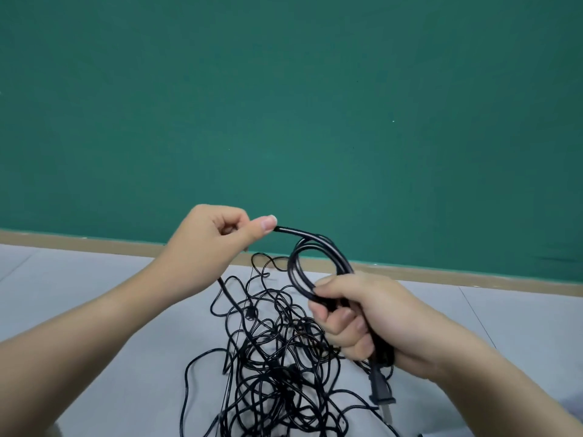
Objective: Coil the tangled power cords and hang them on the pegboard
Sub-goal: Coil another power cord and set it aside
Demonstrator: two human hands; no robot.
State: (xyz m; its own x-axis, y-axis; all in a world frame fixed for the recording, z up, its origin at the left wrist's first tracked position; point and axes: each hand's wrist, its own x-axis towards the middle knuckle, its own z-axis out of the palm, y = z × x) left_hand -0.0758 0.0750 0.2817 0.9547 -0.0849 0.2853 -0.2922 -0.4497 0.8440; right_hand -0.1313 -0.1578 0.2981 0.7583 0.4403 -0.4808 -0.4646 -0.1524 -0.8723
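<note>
My right hand (356,316) grips a small coil of thick black power cord (315,253), its loops rising above my fist. The cord's two-pin plug (380,391) hangs below that hand. My left hand (217,241) pinches the same cord between thumb and fingers, up and to the left of the coil, and the cord runs down from under my palm toward the floor. A tangled heap of thin black cords (277,357) lies on the grey floor beneath both hands. No pegboard is in sight.
A green wall (284,105) fills the upper part of the view, with a tan skirting strip (94,242) along its foot. Pale grey floor tiles (94,279) spread left and right of the heap.
</note>
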